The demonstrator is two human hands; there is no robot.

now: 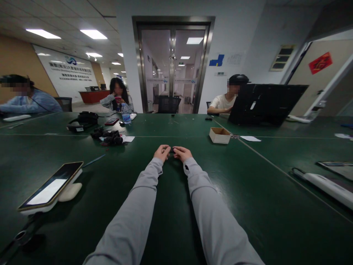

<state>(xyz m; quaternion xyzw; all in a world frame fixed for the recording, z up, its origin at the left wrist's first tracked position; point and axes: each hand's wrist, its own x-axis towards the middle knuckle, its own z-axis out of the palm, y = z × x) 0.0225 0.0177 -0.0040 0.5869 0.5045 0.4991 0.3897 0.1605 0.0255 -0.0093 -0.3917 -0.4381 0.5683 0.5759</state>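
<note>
Both my arms, in light grey sleeves, reach forward over the dark green table [176, 191]. My left hand [162, 152] and my right hand [182, 153] are close together near the middle, with fingertips pinched and facing each other. Between the fingertips is a small dark object [172, 150], too small to make out. It looks held by my right fingertips and reaches toward my left ones. Whether my left fingers grip it is hidden.
An open box [220, 135] stands right of my hands. To the left are a black tangled bundle [108, 135], a water bottle [126, 114] and a phone on a stand [53, 186]. A black monitor [264, 104] is at right. Several people sit around.
</note>
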